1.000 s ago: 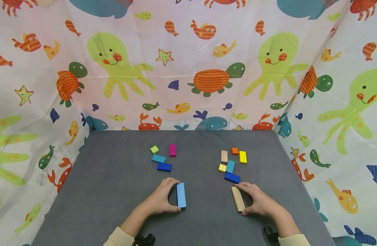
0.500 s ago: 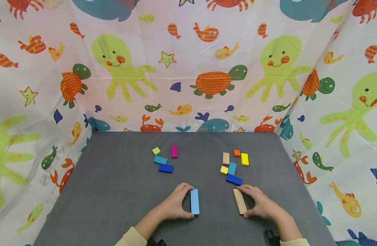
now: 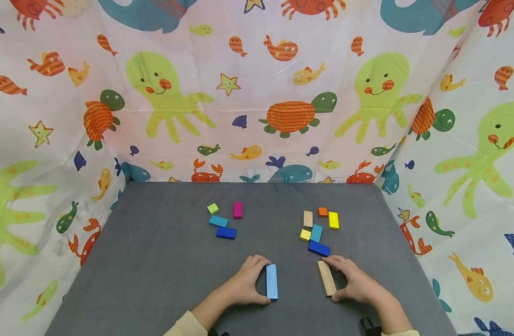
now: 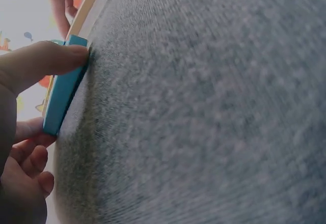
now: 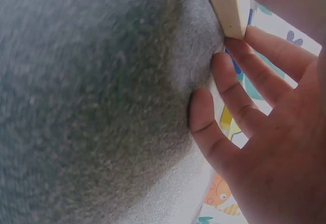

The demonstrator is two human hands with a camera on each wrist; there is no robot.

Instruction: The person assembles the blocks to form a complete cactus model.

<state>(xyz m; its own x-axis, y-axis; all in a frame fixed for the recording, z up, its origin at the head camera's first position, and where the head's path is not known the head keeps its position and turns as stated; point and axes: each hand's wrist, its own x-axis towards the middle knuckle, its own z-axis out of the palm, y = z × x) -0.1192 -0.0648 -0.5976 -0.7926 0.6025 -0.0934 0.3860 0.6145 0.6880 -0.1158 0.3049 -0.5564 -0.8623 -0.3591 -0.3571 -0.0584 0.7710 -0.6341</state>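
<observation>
In the head view my left hand (image 3: pixel 249 283) pinches a light blue block (image 3: pixel 271 282) by its two ends, thumb at the near end and fingers at the far end. The left wrist view shows the same long block (image 4: pixel 65 89) under the thumb, close over the grey cloth. My right hand (image 3: pixel 357 281) holds a plain wooden block (image 3: pixel 326 278) the same way, its thumb at the near end. In the right wrist view the fingertips meet the end of the wooden block (image 5: pixel 226 10). The two blocks stand apart, nearly parallel, the wooden one slightly slanted.
On the grey table (image 3: pixel 164 261) at the back left lie a green cube (image 3: pixel 212 208), a magenta block (image 3: pixel 238 210), a teal block (image 3: pixel 218 221) and a blue block (image 3: pixel 225 233). Near my right fingertips lies another blue block (image 3: pixel 319 248), with several small blocks behind it.
My left hand has slid the light blue block to the right and a little nearer, towards the wooden block. My right hand has stayed nearly in place on the wooden block.
</observation>
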